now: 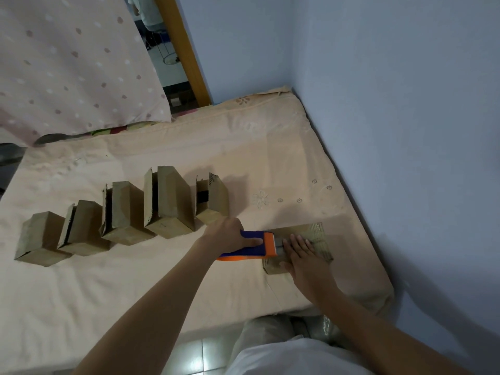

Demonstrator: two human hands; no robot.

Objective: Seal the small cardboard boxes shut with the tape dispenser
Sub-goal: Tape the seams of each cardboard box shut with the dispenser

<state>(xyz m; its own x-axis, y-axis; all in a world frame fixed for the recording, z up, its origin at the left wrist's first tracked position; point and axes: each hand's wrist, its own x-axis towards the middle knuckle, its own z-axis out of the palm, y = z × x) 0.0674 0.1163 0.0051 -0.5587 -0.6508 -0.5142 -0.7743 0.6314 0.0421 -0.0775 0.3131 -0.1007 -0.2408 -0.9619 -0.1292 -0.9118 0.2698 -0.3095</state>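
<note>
Both hands are engaged at the near right part of the bed (270,147). The left hand (227,235) is wrapped around the blue handle of the tape dispenser (258,246), fingers curled over it, so that the orange head is brought against the left end of the box being sealed (305,239). The right hand (300,251) is laid flat on top of that box, fingers straight and spread, nothing gripped; it is judged to be placed there to pin the flaps down and to stop the light box from sliding on the soft sheet while tape is drawn across. Whether tape is already stuck to the lid cannot be told, as the seam is covered by the palm.

Five other small cardboard boxes (170,204) are lined up in a diagonal row to the left, well apart from the one under work. Several are seen with flaps ajar and dark gaps at their ends, so they are taken to be still unsealed and set out in order for quick handling. The box nearest the dispenser (212,201) stands just beyond the left wrist.

Most of the task is judged to remain.
</note>
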